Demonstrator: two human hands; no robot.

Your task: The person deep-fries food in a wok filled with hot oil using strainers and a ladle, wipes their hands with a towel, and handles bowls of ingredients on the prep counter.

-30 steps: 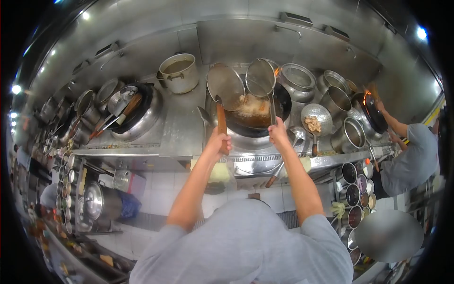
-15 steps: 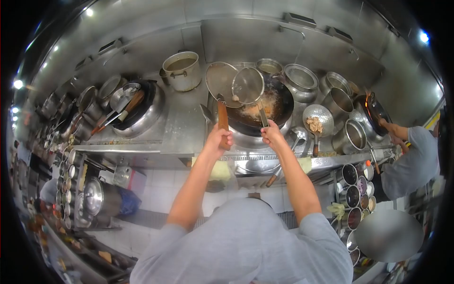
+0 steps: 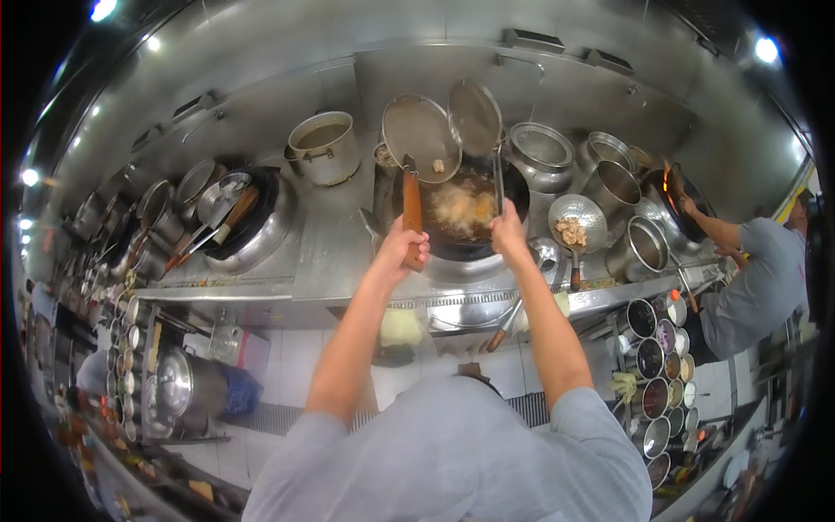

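Observation:
My left hand point(image 3: 404, 246) is wrapped round the wooden handle of a round mesh strainer point(image 3: 417, 130), with one small piece of food point(image 3: 438, 165) near its lower edge. My right hand point(image 3: 508, 228) grips the metal handle of a second strainer point(image 3: 475, 117), raised and tilted beside the first. Both strainers are above the far side of a black wok point(image 3: 509, 187), where food point(image 3: 465, 207) bubbles in liquid. Right of the wok, a perforated ladle point(image 3: 577, 213) holds several light brown pieces.
A tall pot point(image 3: 323, 150) stands at the back left, and a wok with utensils point(image 3: 252, 226) sits farther left. Metal pots point(image 3: 541, 146) line the right. A co-worker point(image 3: 765, 270) handles a flaming wok point(image 3: 677, 202) at the far right.
The right strainer, which overlapped the left one half a second ago, has swung up and right and tilted away. A food piece now shows on the left strainer. The co-worker's wok has tilted.

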